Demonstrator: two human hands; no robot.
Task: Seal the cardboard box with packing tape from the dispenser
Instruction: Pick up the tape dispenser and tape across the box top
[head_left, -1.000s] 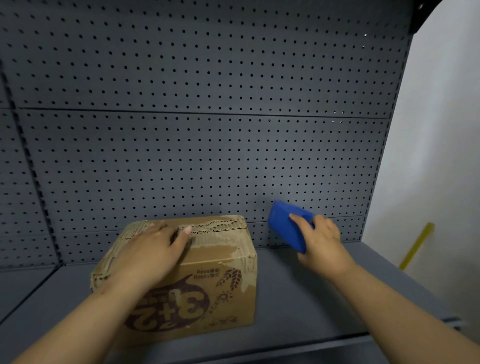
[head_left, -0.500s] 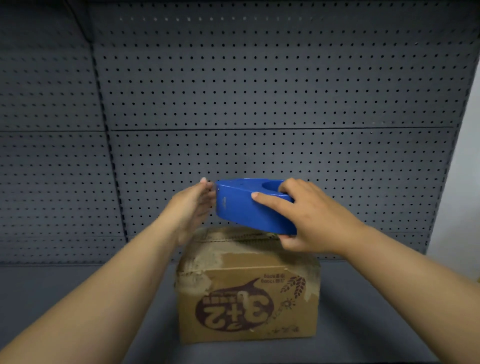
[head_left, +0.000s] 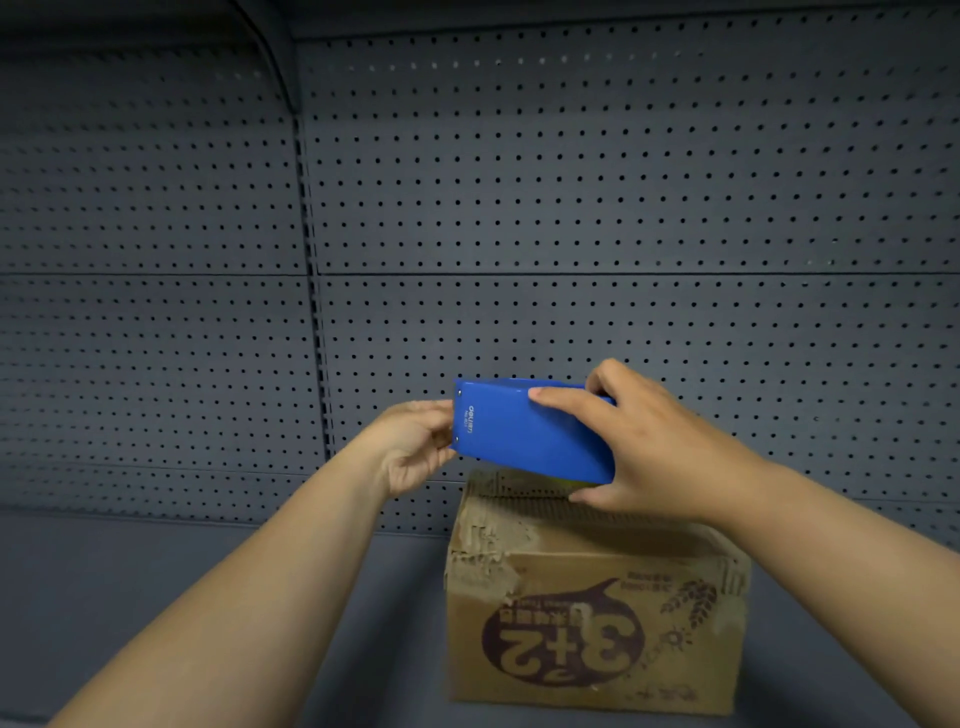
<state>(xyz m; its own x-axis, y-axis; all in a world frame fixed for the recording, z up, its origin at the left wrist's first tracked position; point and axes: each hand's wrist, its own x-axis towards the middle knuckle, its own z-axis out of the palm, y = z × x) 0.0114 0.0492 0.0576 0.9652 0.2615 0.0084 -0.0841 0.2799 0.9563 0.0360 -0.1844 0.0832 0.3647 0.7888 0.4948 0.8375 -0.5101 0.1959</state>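
Observation:
A brown cardboard box (head_left: 592, 613) with a purple "3+2" print stands on the grey shelf, its flaps closed and its top left corner torn. Above the box hangs a blue tape dispenser (head_left: 524, 431), tilted down to the right. My right hand (head_left: 644, 447) grips its right end, thumb on the near face. My left hand (head_left: 415, 447) touches the dispenser's left end, its fingertips curled behind that end. Any tape at that end is hidden.
A dark grey pegboard wall (head_left: 571, 208) rises right behind the box. The grey shelf (head_left: 182, 582) runs to the left of the box. A vertical upright (head_left: 311, 312) divides the pegboard panels.
My right hand has carried the dispenser from the right to above the box. My left hand left the box top and rose to the dispenser's left end. The view swung left.

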